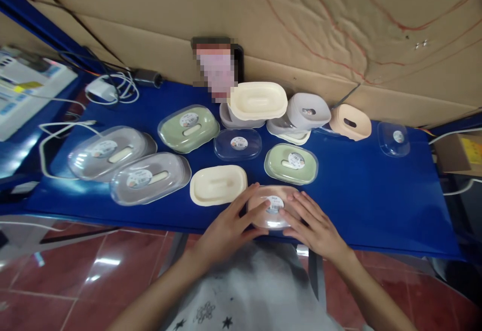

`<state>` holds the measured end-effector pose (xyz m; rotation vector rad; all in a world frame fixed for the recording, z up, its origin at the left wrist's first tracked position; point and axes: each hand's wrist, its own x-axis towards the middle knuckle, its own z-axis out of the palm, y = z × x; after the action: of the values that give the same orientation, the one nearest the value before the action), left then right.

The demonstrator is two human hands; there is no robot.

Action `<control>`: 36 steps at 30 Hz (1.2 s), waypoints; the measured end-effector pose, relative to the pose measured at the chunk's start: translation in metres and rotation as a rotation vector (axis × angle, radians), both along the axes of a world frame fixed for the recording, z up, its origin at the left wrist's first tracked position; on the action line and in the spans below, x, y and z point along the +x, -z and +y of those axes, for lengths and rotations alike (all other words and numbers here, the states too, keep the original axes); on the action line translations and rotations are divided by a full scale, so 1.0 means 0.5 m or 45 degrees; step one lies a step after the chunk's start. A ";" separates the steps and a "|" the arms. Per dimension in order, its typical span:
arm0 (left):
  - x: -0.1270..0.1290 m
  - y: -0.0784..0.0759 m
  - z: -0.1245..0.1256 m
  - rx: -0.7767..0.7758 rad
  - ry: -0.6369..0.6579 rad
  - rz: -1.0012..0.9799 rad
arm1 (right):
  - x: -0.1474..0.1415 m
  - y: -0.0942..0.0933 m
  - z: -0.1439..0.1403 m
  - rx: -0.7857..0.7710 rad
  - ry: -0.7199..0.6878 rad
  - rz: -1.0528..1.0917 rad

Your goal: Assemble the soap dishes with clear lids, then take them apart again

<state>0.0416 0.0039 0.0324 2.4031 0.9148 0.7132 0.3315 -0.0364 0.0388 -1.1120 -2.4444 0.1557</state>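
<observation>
From left to right along the blue table (pixel 361 195), we see two grey boxes (pixel 154 162) under clear covers, a green box (pixel 176 135) behind them, and a cream tray (pixel 203 185) just beside the left hand (pixel 235 215). We find this hand closed about the left end of the pink box (pixel 259 210), which lies at the table's near edge beneath a clear, labelled lid. The right hand (pixel 316 225) grips the opposite end, its fingers spread over the lid. Farther right, we note a peach container (pixel 357 124) and a separate clear cover (pixel 391 145).
</observation>
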 end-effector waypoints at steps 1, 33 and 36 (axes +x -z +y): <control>-0.002 0.003 0.000 0.000 -0.001 -0.013 | 0.000 0.003 -0.001 0.010 -0.007 -0.002; 0.099 -0.080 0.037 0.242 -0.256 0.095 | 0.206 -0.080 0.059 0.125 0.709 0.004; -0.025 -0.058 0.011 0.279 -0.515 0.291 | 0.151 -0.099 0.166 0.080 0.563 -0.127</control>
<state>0.0291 0.0094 0.0614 2.5548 1.5175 0.7202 0.4068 0.0465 0.0881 -1.6281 -2.2012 -0.1165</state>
